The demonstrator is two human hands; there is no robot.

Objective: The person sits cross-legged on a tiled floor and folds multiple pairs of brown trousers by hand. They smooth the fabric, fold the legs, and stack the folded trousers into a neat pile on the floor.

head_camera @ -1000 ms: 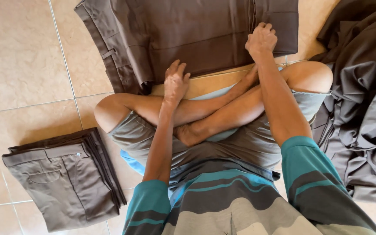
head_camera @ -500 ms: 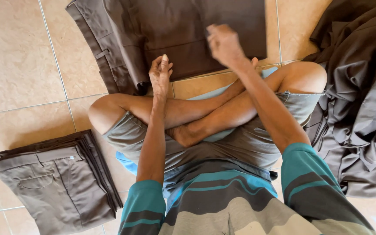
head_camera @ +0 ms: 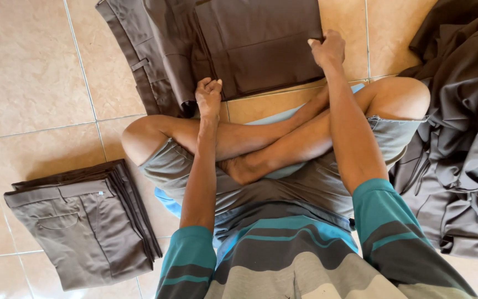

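Note:
I sit cross-legged on a tiled floor. A pair of dark brown trousers (head_camera: 239,44) lies spread in front of my shins, partly folded over itself. My left hand (head_camera: 208,95) is closed on the near edge of the fold, close to the waistband. My right hand (head_camera: 326,49) pinches the right corner of the folded layer, slightly lifted off the floor.
A neat stack of folded brown trousers (head_camera: 84,221) sits on the floor at my left. A loose heap of dark brown garments (head_camera: 460,144) is piled at my right, against my knee. Beige tiles (head_camera: 29,66) surround everything.
My right hand has lifted the trouser edge and carried it leftward then back to the right corner, folding the cloth. The left hand has shifted up onto the fold's edge.

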